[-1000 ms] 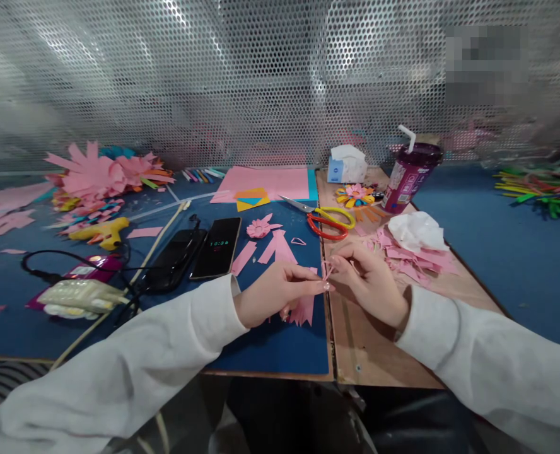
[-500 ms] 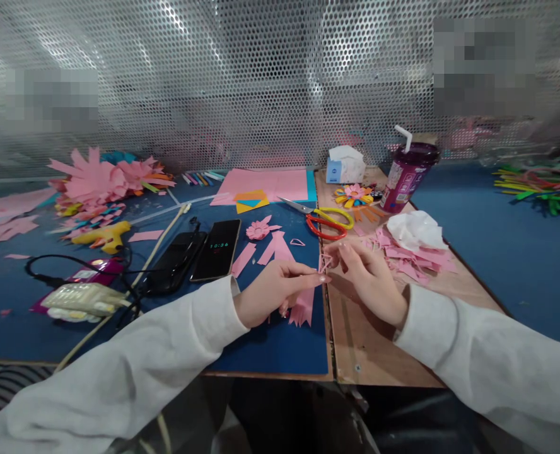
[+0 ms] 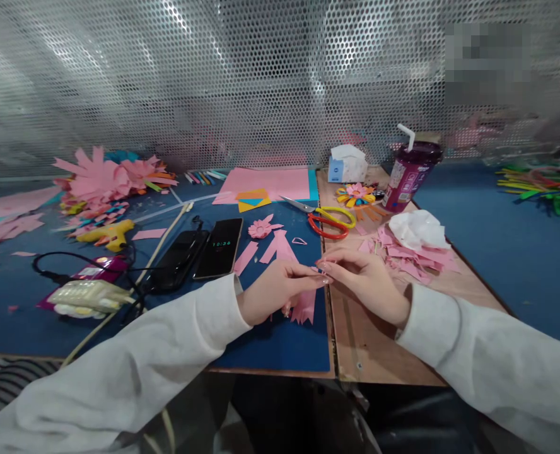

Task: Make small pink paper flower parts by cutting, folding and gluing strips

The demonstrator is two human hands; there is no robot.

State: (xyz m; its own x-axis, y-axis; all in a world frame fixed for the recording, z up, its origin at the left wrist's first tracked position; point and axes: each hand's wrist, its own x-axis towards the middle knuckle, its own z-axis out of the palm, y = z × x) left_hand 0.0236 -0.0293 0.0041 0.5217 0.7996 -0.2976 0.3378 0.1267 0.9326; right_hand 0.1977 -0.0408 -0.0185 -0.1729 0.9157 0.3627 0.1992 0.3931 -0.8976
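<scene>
A small pink paper strip (image 3: pixel 316 269) is held up in front of the person, above the line where the blue mat (image 3: pixel 280 350) and the bare wood board (image 3: pixel 379 359) meet. It is pinched between the thumb and finger tips of the left hand (image 3: pixel 282 287), and it is also gripped by the tips of the right hand (image 3: pixel 365 280). The two sets of tips are brought close together, so most of the strip is hidden, and its shape cannot be told. More pink paper pieces (image 3: pixel 303 309) are spread on the mat under and behind the left hand, and some of them are partly covered by it. A pink paper flower (image 3: pixel 261 227) and a small pink loop (image 3: pixel 299 241) are laid just past them. Scissors (image 3: pixel 330 221) with red and yellow handles are placed across the line, blades to the left. A phone (image 3: pixel 218 248) is set on the mat to the left, beside a black case (image 3: pixel 178 261). On the right, pink scraps (image 3: pixel 412 255) are heaped near the right hand, and a crumpled white tissue (image 3: pixel 417 230) is rested on them. A purple cup (image 3: pixel 410 180) with a bent straw is stood behind the tissue.
</scene>
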